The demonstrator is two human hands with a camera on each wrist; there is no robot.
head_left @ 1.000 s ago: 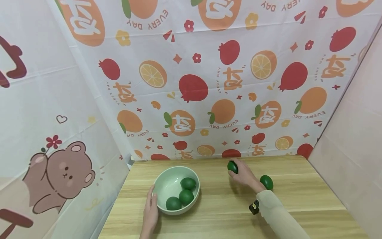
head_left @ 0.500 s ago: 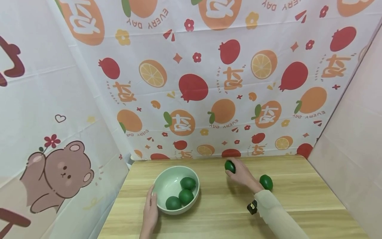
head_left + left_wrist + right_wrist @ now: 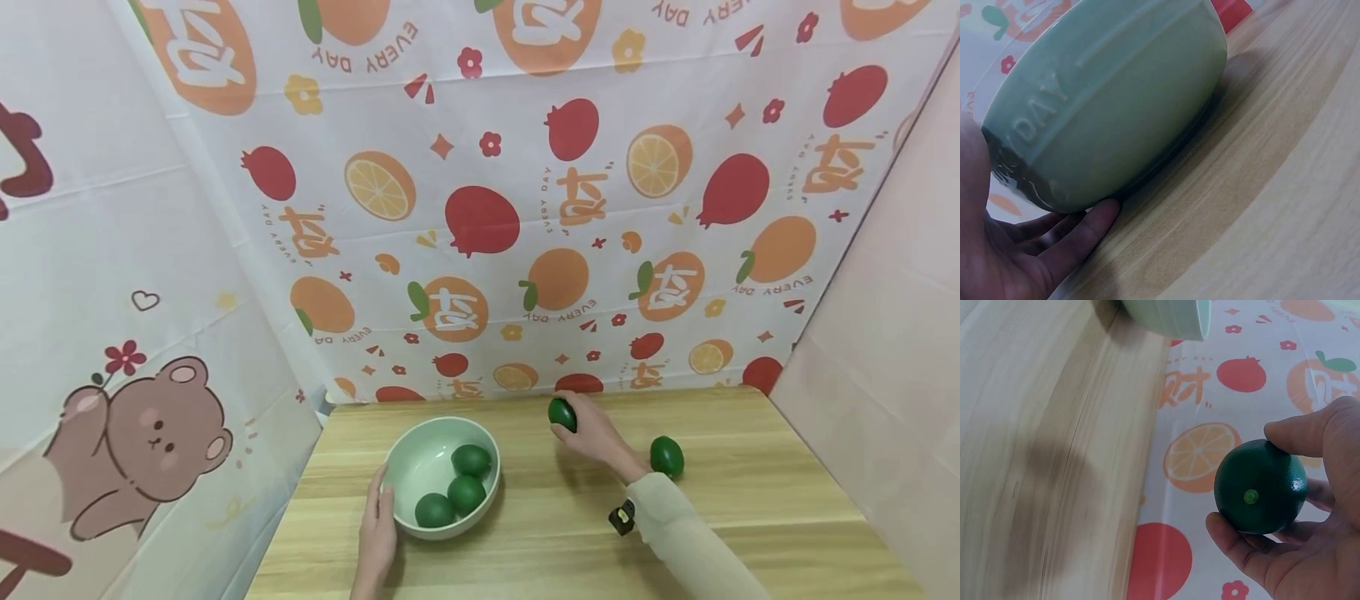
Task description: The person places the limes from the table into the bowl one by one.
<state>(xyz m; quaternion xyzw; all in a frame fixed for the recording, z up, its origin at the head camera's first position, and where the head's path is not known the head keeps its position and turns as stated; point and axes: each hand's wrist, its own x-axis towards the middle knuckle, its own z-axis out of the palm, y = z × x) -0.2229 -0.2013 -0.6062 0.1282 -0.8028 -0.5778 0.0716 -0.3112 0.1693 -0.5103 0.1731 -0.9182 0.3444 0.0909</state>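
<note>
A pale green bowl point(image 3: 407, 467) stands on the table, with several dark green lime-like fruits point(image 3: 467, 495) inside toward its right and front. My left hand point(image 3: 377, 525) rests against the bowl's left outer wall. In the left wrist view, its extended fingers point(image 3: 1082, 247) touch low on the wall, near the table. My right hand point(image 3: 592, 429) holds another lime-like fruit point(image 3: 1260, 487) between thumb and fingertips, to the right of the bowl near the table's back edge. The right wrist view shows the fruit's pale green stem spot. One more fruit point(image 3: 667, 457) lies behind the right wrist.
The wood-grain table point(image 3: 525, 558) ends at the back against a fruit-printed cloth point(image 3: 480, 292). Another cloth with a bear print point(image 3: 165, 442) hangs at the left, and a pale wall point(image 3: 885, 375) stands at the right. A small black device point(image 3: 622, 517) sits at the right wrist.
My right hand has moved left toward the bowl, carrying the lime-like fruit. My left hand and the bowl have stayed in place. The head view has shifted slightly.
</note>
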